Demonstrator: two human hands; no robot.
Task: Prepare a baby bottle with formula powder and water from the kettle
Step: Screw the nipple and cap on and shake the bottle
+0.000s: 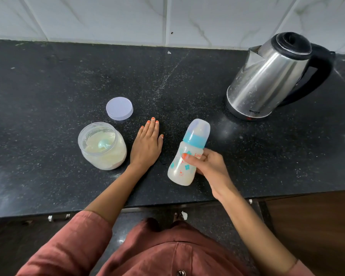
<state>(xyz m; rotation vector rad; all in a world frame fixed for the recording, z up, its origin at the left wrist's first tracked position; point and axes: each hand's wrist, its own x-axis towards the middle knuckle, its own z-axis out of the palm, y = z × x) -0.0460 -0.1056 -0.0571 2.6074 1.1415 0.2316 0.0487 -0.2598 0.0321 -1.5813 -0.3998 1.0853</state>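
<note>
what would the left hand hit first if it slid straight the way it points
Probably only the tiled wall: the left hand lies flat, fingers aimed just right of the lid, with bare counter beyond.

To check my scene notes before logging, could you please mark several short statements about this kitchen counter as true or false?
1. The right hand grips the baby bottle. True.
2. The lid is on the powder jar. False: it lies on the counter beside the open jar.
3. The left hand rests flat on the counter. True.
4. The kettle stands left of the jar. False: it stands far right.
</note>
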